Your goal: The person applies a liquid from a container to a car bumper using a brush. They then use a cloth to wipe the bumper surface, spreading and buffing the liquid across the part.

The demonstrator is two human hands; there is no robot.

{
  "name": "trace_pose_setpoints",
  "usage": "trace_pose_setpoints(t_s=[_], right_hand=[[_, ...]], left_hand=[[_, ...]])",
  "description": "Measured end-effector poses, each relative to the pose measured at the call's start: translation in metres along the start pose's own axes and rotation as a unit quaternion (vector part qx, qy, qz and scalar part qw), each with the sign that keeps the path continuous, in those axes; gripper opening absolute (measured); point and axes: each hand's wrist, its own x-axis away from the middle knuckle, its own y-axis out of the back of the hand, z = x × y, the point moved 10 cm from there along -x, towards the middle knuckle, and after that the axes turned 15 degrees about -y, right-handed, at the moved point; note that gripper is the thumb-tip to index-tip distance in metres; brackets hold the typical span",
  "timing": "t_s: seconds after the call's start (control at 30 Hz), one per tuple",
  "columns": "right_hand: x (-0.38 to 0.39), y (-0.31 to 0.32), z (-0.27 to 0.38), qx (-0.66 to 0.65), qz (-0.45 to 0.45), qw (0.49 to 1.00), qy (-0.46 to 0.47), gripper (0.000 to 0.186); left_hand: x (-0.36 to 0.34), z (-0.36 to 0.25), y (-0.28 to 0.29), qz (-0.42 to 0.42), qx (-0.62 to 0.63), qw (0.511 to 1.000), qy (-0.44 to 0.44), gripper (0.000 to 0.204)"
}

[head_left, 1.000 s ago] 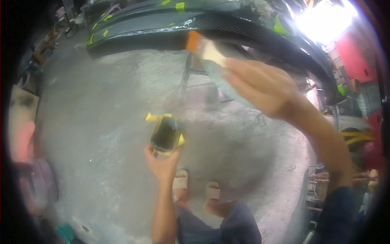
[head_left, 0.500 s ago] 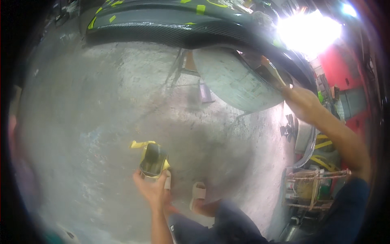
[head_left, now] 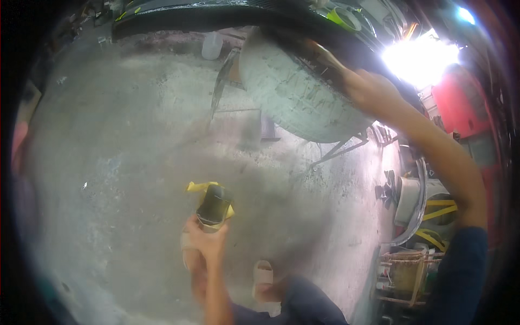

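Low in the middle, my left hand (head_left: 208, 238) grips a small container (head_left: 214, 203) with a dark, glossy interior and loose yellow tape around its sides. My right hand (head_left: 368, 92) reaches up to the right, closed around the handle of a paintbrush (head_left: 327, 54); the bristles are blurred against the dark curved inside of a long black panel (head_left: 154, 20) with a carbon weave. Whether they touch it I cannot tell. Below the brush hangs a wide pale, scuffed rounded surface (head_left: 298, 103), close under my right hand.
Concrete floor (head_left: 135, 135) with my sandals on it. Metal stand legs (head_left: 338, 151) are under the panel, a white jug (head_left: 211, 46) behind. At right: red panels (head_left: 460, 103), yellow-taped pieces (head_left: 436, 211), a rusty rack (head_left: 406, 276). A bright lamp (head_left: 420, 59) glares at top right.
The brush in my right hand went right, then slightly up and left, along the panel's inner side. The panel sits higher in view. My left hand with the container dipped and rose slightly.
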Motion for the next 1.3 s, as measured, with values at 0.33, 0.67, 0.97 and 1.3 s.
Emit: trace_pose_setpoints(t_s=[0.33, 0.67, 0.97, 1.3], right_hand=[[-0.014, 0.182, -0.021, -0.153, -0.044, 0.974, -0.163, 0.016], [-0.109, 0.074, 0.005, -0.501, -0.350, 0.662, -0.433, 0.020], [-0.027, 0.055, 0.008, -0.246, -0.552, 0.678, -0.418, 0.016], [-0.082, 0.043, 0.016, -0.402, -0.534, 0.648, -0.365, 0.015]], left_hand=[[-0.011, -0.082, 0.025, 0.080, -0.103, 0.990, -0.058, 0.075], [-0.085, -0.084, 0.083, 0.011, -0.066, 0.984, -0.164, 0.074], [-0.065, -0.102, 0.113, -0.068, -0.110, 0.967, -0.218, 0.071], [-0.036, -0.113, 0.043, -0.001, -0.023, 0.969, -0.245, 0.075]])
